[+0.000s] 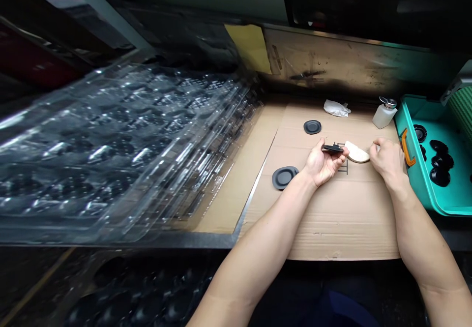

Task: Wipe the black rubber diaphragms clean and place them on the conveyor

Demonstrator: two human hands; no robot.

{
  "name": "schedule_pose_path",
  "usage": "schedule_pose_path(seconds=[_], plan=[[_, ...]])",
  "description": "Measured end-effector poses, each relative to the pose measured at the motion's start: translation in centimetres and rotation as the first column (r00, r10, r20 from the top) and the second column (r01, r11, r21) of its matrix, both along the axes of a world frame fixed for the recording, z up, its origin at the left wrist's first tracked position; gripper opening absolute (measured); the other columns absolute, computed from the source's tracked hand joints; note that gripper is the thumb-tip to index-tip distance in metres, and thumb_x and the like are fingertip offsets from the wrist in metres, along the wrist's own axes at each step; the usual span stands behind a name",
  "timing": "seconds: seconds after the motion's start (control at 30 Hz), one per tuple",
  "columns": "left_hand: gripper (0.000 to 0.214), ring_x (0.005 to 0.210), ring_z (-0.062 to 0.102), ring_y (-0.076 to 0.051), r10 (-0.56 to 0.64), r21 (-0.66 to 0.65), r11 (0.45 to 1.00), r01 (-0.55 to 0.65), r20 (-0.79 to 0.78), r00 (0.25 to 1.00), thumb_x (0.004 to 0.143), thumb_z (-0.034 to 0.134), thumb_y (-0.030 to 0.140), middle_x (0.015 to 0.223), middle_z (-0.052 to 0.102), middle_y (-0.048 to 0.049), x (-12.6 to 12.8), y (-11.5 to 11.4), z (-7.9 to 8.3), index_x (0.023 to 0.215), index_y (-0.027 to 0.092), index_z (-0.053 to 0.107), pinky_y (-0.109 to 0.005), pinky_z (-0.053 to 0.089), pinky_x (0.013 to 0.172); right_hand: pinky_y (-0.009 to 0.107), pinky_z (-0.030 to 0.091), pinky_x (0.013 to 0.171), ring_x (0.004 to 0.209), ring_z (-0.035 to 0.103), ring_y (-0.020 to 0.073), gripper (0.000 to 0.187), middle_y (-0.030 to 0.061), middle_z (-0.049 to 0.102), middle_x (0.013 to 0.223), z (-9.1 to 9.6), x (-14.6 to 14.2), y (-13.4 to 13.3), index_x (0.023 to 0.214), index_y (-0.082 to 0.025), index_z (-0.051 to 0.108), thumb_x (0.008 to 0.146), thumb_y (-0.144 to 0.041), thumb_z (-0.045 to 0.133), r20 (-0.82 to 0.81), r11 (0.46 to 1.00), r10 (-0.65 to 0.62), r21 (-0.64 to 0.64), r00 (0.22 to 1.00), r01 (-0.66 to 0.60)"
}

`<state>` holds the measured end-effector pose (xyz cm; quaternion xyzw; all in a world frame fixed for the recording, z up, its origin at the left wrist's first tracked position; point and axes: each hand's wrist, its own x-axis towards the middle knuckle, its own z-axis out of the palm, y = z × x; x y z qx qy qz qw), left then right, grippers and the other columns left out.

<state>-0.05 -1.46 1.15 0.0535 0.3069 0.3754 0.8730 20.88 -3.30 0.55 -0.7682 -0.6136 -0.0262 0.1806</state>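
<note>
In my left hand [323, 166] I hold a thin black plastic disc [332, 148], nearly edge-on, with small raised parts on top. A white pad [356, 153] with a rounded edge lies just right of it on the cardboard. My right hand [387, 158] is closed at the pad's right end; its fingertips are turned away, and what they pinch is hidden. Two more black discs lie on the cardboard, one farther back [312, 127] and one beside my left forearm [284, 177].
Stacked clear plastic trays [121, 135] cover the left side. A teal bin [420, 184] with an orange handle holds several black parts at right. A pump bottle [384, 112] and a crumpled white cloth [337, 108] stand near the back wall. Cardboard [339, 219] covers the tabletop.
</note>
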Motion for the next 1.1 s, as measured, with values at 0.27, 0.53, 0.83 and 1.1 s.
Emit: schedule_pose_path(seconds=[0.27, 0.53, 0.83, 1.1], plan=[[0.057, 0.063, 0.069, -0.019, 0.094, 0.21, 0.975, -0.074, -0.088, 0.992, 0.108, 0.031, 0.054, 0.092, 0.076, -0.0171, -0.3, 0.2, -0.8, 0.117, 0.009, 0.064, -0.026, 0.055, 0.052, 0.056, 0.042, 0.105, 0.125, 0.051, 0.0381, 0.047, 0.0151, 0.06, 0.144, -0.3, -1.7, -1.0, 0.145, -0.028, 0.061, 0.101, -0.042, 0.055, 0.132, 0.922, 0.387, -0.054, 0.912, -0.384], [0.033, 0.094, 0.075, -0.024, 0.268, 0.301, 0.916, -0.264, 0.03, 0.963, 0.098, 0.04, 0.022, 0.11, 0.076, -0.0142, 0.0, 0.6, -1.5, 0.118, 0.013, 0.064, -0.035, 0.059, 0.079, 0.045, 0.05, 0.101, 0.111, 0.058, 0.0298, 0.045, 0.0146, 0.066, 0.122, -1.9, -5.2, -1.3, 0.142, -0.023, 0.064, 0.104, -0.042, 0.05, -0.171, 0.911, 0.37, 0.258, 0.913, -0.321], [0.046, 0.114, 0.072, -0.024, 0.216, 0.273, 0.937, -0.22, 0.045, 0.975, 0.109, 0.029, 0.035, 0.113, 0.077, -0.0148, 0.8, 0.3, -2.0, 0.111, 0.011, 0.069, -0.038, 0.053, 0.108, 0.044, 0.049, 0.103, 0.115, 0.051, 0.0313, 0.039, 0.016, 0.06, 0.133, -2.2, -9.7, -2.2, 0.137, -0.025, 0.07, 0.104, -0.036, 0.052, -0.109, 0.924, 0.357, 0.188, 0.928, -0.333], [0.04, 0.105, 0.073, -0.021, 0.184, 0.223, 0.955, -0.196, 0.074, 0.98, 0.109, 0.034, 0.029, 0.107, 0.077, -0.013, 0.8, 0.3, -1.9, 0.117, 0.011, 0.069, -0.037, 0.058, 0.1, 0.049, 0.047, 0.105, 0.117, 0.054, 0.0326, 0.04, 0.0166, 0.063, 0.128, -2.2, -7.3, -0.6, 0.133, -0.023, 0.07, 0.102, -0.037, 0.049, -0.178, 0.93, 0.314, 0.257, 0.933, -0.264]])
